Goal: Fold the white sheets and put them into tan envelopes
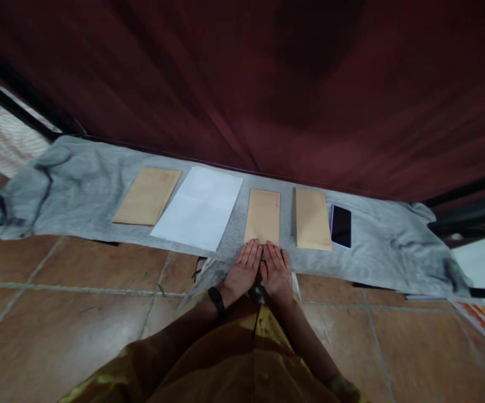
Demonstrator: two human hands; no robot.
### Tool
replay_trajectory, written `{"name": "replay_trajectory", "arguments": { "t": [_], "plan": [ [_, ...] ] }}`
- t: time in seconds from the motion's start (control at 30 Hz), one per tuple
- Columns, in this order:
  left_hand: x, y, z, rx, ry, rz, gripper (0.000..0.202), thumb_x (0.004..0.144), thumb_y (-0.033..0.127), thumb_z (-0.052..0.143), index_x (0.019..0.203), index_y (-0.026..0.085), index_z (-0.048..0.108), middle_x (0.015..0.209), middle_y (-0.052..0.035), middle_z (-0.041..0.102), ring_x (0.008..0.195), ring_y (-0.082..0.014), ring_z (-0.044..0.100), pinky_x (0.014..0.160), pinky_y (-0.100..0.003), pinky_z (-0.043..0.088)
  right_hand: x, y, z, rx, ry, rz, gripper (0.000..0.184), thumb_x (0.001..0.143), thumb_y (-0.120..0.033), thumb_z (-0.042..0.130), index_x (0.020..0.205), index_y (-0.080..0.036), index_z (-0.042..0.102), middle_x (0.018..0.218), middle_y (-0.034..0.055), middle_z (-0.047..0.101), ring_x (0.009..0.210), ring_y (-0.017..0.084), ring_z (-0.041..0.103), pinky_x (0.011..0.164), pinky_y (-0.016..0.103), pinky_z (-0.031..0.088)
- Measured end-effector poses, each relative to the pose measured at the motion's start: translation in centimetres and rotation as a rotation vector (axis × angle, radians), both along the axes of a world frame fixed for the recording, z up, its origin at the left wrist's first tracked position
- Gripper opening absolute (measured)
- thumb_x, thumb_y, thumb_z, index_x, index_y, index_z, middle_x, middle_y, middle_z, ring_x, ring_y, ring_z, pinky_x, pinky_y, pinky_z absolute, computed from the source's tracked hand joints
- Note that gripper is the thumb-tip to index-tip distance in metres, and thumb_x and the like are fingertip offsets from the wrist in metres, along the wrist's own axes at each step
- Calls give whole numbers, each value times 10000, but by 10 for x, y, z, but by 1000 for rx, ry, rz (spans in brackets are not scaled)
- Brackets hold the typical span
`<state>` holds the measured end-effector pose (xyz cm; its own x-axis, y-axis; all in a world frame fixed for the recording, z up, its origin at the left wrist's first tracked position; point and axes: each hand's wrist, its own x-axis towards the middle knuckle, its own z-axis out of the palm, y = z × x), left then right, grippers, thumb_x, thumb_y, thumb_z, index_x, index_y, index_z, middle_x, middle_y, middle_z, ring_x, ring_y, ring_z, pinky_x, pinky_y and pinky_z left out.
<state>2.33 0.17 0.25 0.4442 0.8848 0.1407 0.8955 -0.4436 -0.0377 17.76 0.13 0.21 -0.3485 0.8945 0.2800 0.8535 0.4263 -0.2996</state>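
A tan paper envelope [263,215] lies lengthwise in front of me on the grey cloth. My left hand [245,268] rests flat on its near end, fingers straight and side by side. Beside it, my right hand [276,274] lies flat the same way, fingertips on the same end of the envelope. Left of this envelope is a stack of white paper [198,207]. Further left sits a pile of brown envelopes [147,196]. Just right of my hands is another stack of tan envelopes [313,218].
A phone [341,226] with a dark screen lies right of the envelope stack. Grey cloth [85,190] covers the narrow, bench-like surface. A dark red fabric curtain [234,95] hangs along its far edge. Brown floor tiles [78,324] show below.
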Motion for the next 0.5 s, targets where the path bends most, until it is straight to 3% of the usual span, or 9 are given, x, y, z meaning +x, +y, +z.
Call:
{"name": "replay_trajectory", "arguments": {
  "t": [0.5],
  "plan": [
    [-3,2,4,-13,35,-32,645,926,73,380,1566,38,307,1627,-229,341,1525,-261,314,1256,-450,303,20,-10,1,8,33,-116,524,1048,-241,351,1549,-90,387,1552,201,470,1455,303,414,1179,572,350]
  ]
}}
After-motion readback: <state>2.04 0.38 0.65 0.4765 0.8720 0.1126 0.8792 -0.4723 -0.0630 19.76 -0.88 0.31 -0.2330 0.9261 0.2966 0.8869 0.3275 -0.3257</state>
